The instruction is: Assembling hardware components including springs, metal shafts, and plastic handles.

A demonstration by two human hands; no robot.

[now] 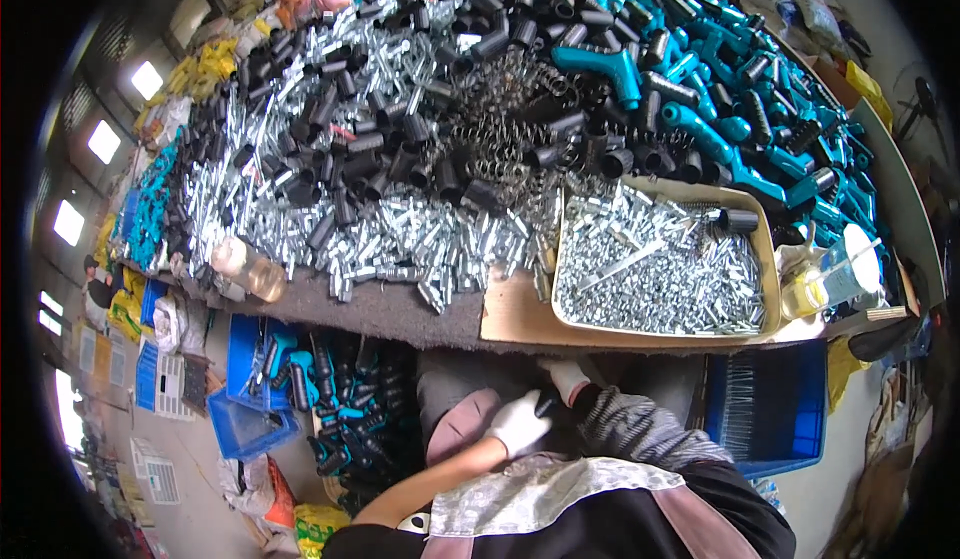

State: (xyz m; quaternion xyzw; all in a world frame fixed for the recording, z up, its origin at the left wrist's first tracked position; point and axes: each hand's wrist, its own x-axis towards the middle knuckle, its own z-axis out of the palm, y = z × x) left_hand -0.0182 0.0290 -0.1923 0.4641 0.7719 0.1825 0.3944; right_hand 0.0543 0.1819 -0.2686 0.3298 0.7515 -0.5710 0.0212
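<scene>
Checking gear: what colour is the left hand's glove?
White left-hand glove, best in the head view.

The white-gloved left hand (520, 427) touches a dark piece (545, 403); the right hand (567, 377) is near the table (400, 321); a tray (660, 332) holds metal parts (650, 284).

White gloves (512, 434) on our left hand (522, 423) and right hand (565, 377), folks!
We've got a grey-and-black streaked right sleeve (640, 429), a pinkish edge (577, 392) at that wrist, a bare left forearm (430, 484), pale mottled cloth (545, 494) with pink straps (700, 524) over a black top (745, 509), and grey trousers (442, 379) below.
</scene>
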